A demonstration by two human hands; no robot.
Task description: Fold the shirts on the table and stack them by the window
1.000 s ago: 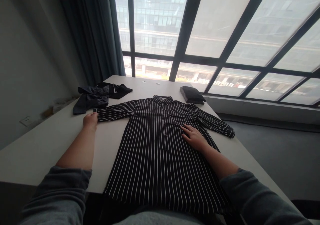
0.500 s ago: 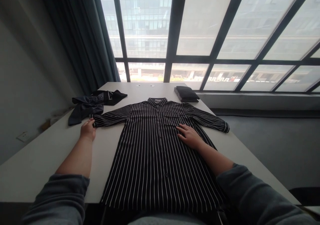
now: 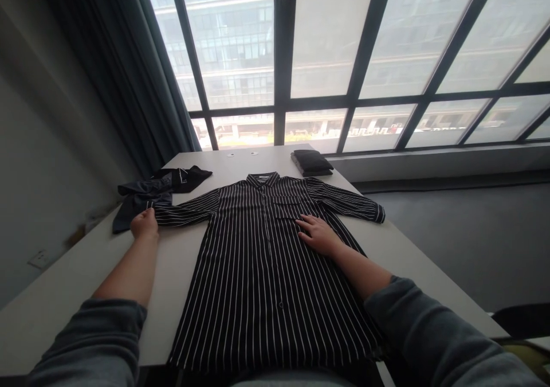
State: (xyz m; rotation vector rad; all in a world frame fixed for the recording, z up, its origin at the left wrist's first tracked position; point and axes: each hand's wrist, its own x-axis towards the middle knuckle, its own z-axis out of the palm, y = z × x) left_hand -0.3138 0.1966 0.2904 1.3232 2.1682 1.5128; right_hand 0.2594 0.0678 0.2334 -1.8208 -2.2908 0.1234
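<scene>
A black shirt with white stripes (image 3: pixel 262 272) lies spread flat, front up, on the white table (image 3: pixel 77 284), collar toward the window. My left hand (image 3: pixel 144 225) is closed on the cuff of the shirt's left-side sleeve (image 3: pixel 184 214), which stretches out to the side. My right hand (image 3: pixel 317 235) lies flat with fingers spread on the shirt's chest, just below the pocket. The other sleeve (image 3: pixel 350 202) reaches toward the table's right edge.
A crumpled dark garment (image 3: pixel 148 195) lies at the far left of the table, just beyond my left hand. A folded dark garment (image 3: pixel 311 162) sits at the far end near the window. A dark curtain (image 3: pixel 129 71) hangs at the left.
The view has swung a little to the right. My left hand stays on the sleeve cuff, which now lies closer to the crumpled garment. My right hand stays flat on the shirt.
</scene>
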